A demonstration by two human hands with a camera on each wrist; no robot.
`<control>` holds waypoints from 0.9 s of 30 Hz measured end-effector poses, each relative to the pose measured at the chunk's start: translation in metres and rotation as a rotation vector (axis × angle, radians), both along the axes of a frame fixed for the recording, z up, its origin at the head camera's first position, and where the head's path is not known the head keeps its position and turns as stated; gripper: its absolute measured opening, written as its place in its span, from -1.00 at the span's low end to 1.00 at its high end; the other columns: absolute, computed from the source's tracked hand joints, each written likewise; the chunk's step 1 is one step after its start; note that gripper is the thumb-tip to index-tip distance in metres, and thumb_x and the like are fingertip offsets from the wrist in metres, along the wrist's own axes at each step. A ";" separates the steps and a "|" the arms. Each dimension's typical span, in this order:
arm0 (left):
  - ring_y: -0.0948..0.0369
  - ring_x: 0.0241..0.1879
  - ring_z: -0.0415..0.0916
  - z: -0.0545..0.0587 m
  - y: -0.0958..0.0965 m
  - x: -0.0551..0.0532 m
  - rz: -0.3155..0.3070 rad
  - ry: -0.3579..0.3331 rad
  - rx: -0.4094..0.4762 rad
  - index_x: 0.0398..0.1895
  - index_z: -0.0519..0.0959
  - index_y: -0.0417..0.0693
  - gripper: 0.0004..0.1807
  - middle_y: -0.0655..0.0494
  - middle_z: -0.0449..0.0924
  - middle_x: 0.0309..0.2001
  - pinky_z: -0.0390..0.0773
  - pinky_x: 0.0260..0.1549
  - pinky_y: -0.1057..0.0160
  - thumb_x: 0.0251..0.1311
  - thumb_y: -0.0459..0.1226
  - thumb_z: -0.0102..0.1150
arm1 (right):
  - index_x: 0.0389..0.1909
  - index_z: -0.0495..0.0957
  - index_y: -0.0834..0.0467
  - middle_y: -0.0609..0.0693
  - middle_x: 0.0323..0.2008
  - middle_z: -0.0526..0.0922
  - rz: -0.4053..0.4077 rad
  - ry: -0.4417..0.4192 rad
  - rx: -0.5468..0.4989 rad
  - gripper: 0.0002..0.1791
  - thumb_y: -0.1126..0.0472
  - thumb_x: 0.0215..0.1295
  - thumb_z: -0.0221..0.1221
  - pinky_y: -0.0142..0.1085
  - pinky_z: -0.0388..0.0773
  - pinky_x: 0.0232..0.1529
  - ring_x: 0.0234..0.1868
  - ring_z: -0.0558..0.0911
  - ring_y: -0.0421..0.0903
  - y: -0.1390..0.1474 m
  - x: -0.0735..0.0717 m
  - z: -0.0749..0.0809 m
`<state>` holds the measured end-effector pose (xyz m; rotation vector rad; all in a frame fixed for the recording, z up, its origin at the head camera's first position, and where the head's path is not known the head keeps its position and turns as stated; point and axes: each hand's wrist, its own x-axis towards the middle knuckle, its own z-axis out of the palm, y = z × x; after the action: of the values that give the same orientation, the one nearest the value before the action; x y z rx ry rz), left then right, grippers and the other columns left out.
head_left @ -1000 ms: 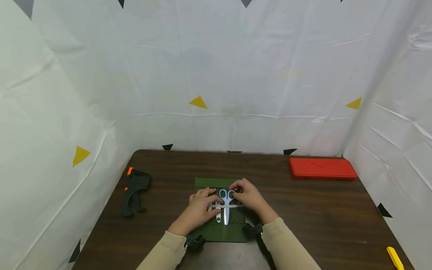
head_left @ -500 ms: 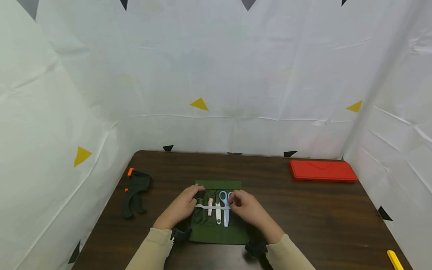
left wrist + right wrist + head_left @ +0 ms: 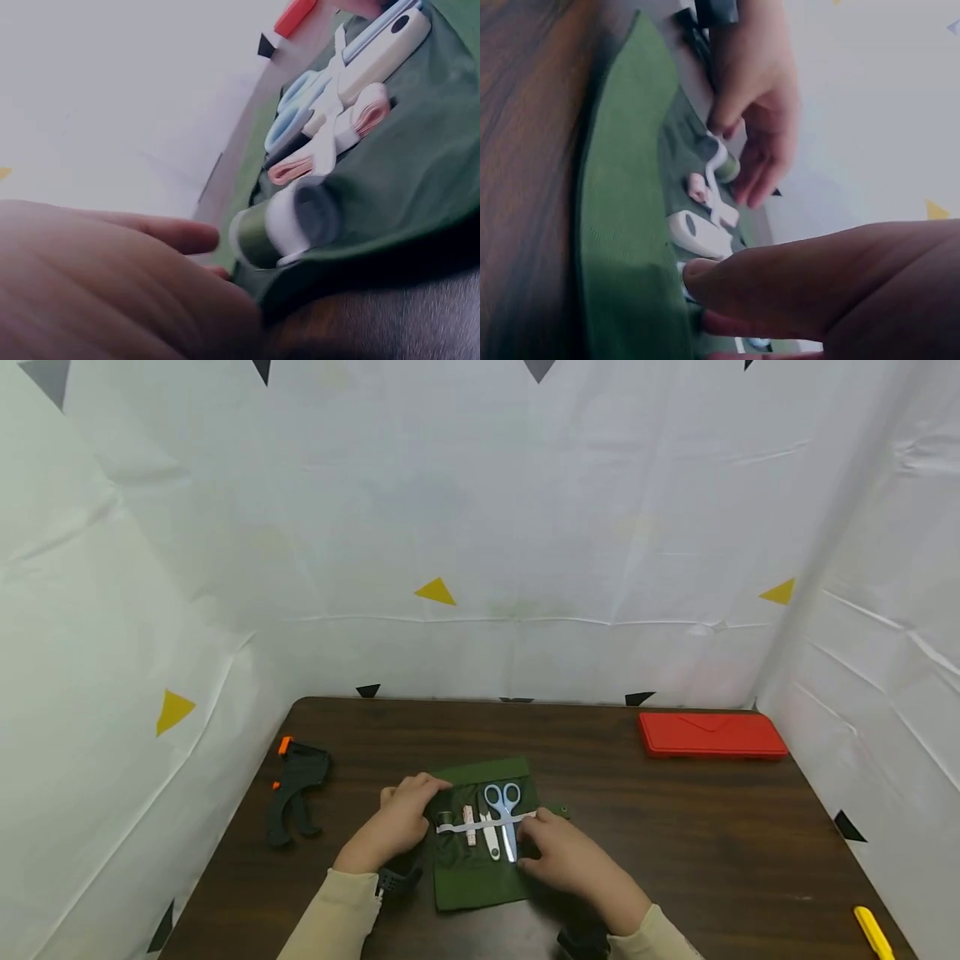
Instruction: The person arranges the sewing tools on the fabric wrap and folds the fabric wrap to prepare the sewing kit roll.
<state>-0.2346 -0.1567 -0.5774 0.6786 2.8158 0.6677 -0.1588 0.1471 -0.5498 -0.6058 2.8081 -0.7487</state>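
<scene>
A green fabric sewing kit pouch [image 3: 476,885] lies unfolded on the table, turned slightly. Under its white elastic strap [image 3: 457,827] sit light-blue scissors [image 3: 508,835], a white-handled tool [image 3: 491,842], a pink rolled tape [image 3: 469,825] and a green thread spool [image 3: 259,234]. My left hand [image 3: 397,820] holds the pouch's left edge beside the spool, and that edge is slightly raised in the left wrist view. My right hand [image 3: 566,852] grips the right edge, its thumb [image 3: 705,274] over the pouch near the scissors' blades and its other fingers partly hidden.
A black clamp with orange tips [image 3: 300,785] lies at the table's left side. At the back right is a red case [image 3: 712,735], with a yellow-handled tool [image 3: 873,933] near the front right edge. White sheeting [image 3: 517,527] surrounds the brown table [image 3: 675,827].
My left hand has moved from the pouch's middle to its left edge. The right hand has left the scissors' handles and come lower on the right side. The pouch has turned slightly counterclockwise.
</scene>
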 end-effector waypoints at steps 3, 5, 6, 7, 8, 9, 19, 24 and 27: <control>0.03 0.22 0.43 0.007 0.005 0.005 -0.011 0.000 -0.072 0.51 0.53 0.17 -0.23 0.11 0.53 0.28 0.22 0.04 -0.11 0.27 -0.59 0.16 | -0.12 0.65 0.11 -0.07 -0.17 0.54 -0.031 0.020 0.048 -0.65 0.10 0.21 0.58 -0.10 0.53 -0.18 -0.21 0.51 -0.12 0.008 0.000 0.001; 0.06 0.11 0.38 0.010 0.009 0.009 -0.025 -0.005 -0.117 0.51 0.54 0.16 -0.24 0.09 0.51 0.22 0.17 -0.02 -0.07 0.28 -0.58 0.19 | -0.10 0.66 0.10 -0.06 -0.17 0.52 -0.057 0.032 0.076 -0.62 0.10 0.16 0.60 -0.02 0.54 -0.16 -0.18 0.52 -0.09 0.014 -0.001 0.002; 0.07 0.07 0.36 0.013 0.012 0.011 -0.031 -0.013 -0.134 0.51 0.54 0.14 -0.26 0.08 0.50 0.19 0.15 -0.04 -0.06 0.28 -0.57 0.21 | -0.10 0.66 0.10 -0.05 -0.17 0.52 -0.069 0.039 0.083 -0.60 0.13 0.13 0.62 0.01 0.54 -0.15 -0.16 0.53 -0.07 0.017 -0.001 0.003; 0.07 0.06 0.34 0.015 0.015 0.014 -0.037 -0.020 -0.153 0.51 0.54 0.11 -0.27 0.07 0.48 0.17 0.15 -0.05 -0.05 0.29 -0.56 0.24 | -0.09 0.66 0.10 -0.04 -0.15 0.52 -0.076 0.051 0.089 -0.59 0.18 0.10 0.62 0.05 0.55 -0.14 -0.14 0.54 -0.06 0.020 -0.002 0.004; 0.07 0.04 0.32 0.017 0.018 0.016 -0.043 -0.029 -0.170 0.51 0.54 0.08 -0.30 0.07 0.47 0.14 0.14 -0.06 -0.04 0.30 -0.54 0.27 | -0.08 0.66 0.09 -0.04 -0.14 0.52 -0.081 0.060 0.097 -0.59 0.23 0.09 0.62 0.07 0.54 -0.13 -0.13 0.54 -0.05 0.023 -0.002 0.004; 0.07 0.03 0.30 0.019 0.021 0.019 -0.050 -0.036 -0.186 0.50 0.54 0.06 -0.32 0.07 0.46 0.12 0.13 -0.07 -0.02 0.32 -0.51 0.30 | -0.07 0.66 0.09 -0.04 -0.14 0.52 -0.085 0.069 0.105 -0.58 0.27 0.07 0.61 0.09 0.54 -0.13 -0.11 0.55 -0.04 0.026 -0.003 0.004; -0.07 0.46 0.36 0.033 0.042 0.046 -0.163 -0.060 -0.234 0.27 0.62 -0.07 -0.37 -0.06 0.40 0.49 0.45 0.29 -0.15 0.19 -0.10 0.66 | -0.01 0.70 0.05 -0.02 -0.08 0.56 -0.113 0.134 0.126 -0.49 0.57 0.06 0.37 0.16 0.53 0.00 -0.03 0.61 0.00 0.046 -0.017 -0.005; -0.11 0.63 0.29 0.038 0.050 0.055 -0.198 -0.097 -0.236 0.34 0.54 -0.10 -0.18 -0.11 0.24 0.69 0.41 0.44 -0.32 0.09 0.01 0.72 | -0.03 0.71 -0.01 0.02 -0.03 0.57 -0.143 0.206 0.121 -0.48 0.58 0.09 0.30 0.18 0.48 0.04 0.00 0.57 0.06 0.052 -0.020 -0.010; -0.04 0.44 0.40 0.042 0.054 0.059 -0.225 -0.077 -0.273 0.35 0.54 -0.04 -0.14 -0.05 0.35 0.56 0.49 0.28 -0.20 0.05 0.08 0.73 | -0.07 0.71 -0.05 -0.06 -0.14 0.56 -0.168 0.203 0.128 -0.53 0.53 0.11 0.36 0.04 0.42 -0.06 -0.09 0.53 -0.01 0.057 -0.017 -0.011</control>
<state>-0.1756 -0.1029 -0.5355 0.8765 2.6351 0.2581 -0.1763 0.2041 -0.5611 -0.4523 3.0952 -0.5562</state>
